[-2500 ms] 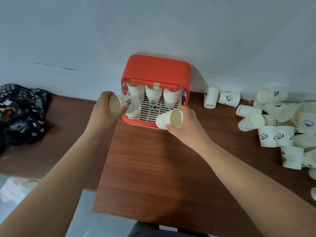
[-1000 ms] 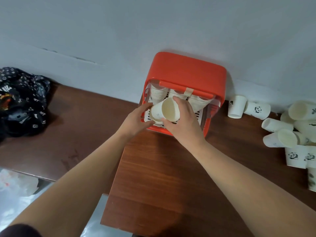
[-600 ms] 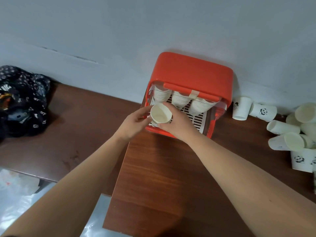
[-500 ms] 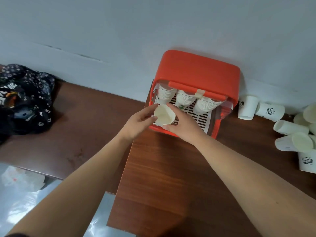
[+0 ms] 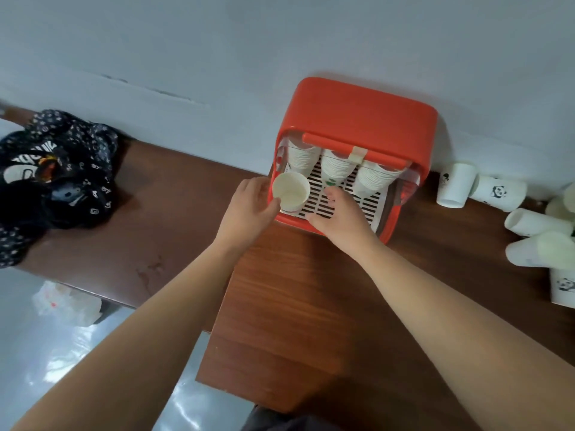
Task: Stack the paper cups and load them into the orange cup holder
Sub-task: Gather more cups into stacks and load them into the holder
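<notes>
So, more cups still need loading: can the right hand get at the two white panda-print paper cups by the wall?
Probably yes. The right hand looks empty, and the brown wooden table between it and the panda-print paper cups shows bare.

Little legible print anywhere.

Panda-face prints on three paper cups at the right of the bench: one on a cup lying on its side (image 5: 500, 193), a small one on the upright cup beside it (image 5: 455, 188), one on a cup at the frame's right edge (image 5: 563, 289). Green mark, unreadable, on the middle stack of cups (image 5: 337, 169) in the orange cup holder (image 5: 367, 118). White lettering on the dark patterned bag (image 5: 53, 172) at far left, crumpled and too blurred to read. No numbers, no brand names made out.
</notes>
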{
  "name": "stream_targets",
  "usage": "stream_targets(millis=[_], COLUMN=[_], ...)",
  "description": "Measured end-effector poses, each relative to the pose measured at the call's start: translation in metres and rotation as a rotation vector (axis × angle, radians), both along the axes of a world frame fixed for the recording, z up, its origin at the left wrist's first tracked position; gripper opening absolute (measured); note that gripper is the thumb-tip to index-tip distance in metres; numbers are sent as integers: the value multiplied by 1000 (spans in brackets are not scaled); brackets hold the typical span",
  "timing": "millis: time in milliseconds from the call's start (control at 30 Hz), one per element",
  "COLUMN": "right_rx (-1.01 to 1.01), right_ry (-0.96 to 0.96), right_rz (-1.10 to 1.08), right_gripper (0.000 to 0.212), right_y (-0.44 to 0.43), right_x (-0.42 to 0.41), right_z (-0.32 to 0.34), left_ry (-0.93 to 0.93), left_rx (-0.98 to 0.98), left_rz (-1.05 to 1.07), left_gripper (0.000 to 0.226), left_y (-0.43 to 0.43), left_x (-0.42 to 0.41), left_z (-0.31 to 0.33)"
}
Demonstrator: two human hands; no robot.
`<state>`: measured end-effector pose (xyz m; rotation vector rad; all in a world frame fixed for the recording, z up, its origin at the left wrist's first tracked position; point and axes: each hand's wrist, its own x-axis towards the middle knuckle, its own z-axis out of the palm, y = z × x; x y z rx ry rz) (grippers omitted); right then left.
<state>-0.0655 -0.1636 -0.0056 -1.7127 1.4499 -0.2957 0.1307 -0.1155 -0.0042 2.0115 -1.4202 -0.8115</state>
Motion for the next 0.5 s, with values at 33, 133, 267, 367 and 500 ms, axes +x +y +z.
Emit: stream_targets(millis=[33,133,267,367,500], right_rx=[-16,-55,-69,-90,-177], right_ry=[32,170,351,428,553], right_rz=[28,59,-38,-106,-154], right_gripper=[62,41,40,43,47], right_y=[6,17,16,4,-25], right_x=[-18,-89,-195,-261,-316], right_z=[4,10,20,29,31], left_ry=[-11,4,5,-68,-173], left_rx=[11,90,148,106,59], left_rz=[-13,-191,-495,-661,-717], left_gripper=[43,37,24,28,35], left_y=[9,34,38,20,-27], left_x=[-5,-32,-98,-166,-251], left_z=[1,0,-5,-7,1])
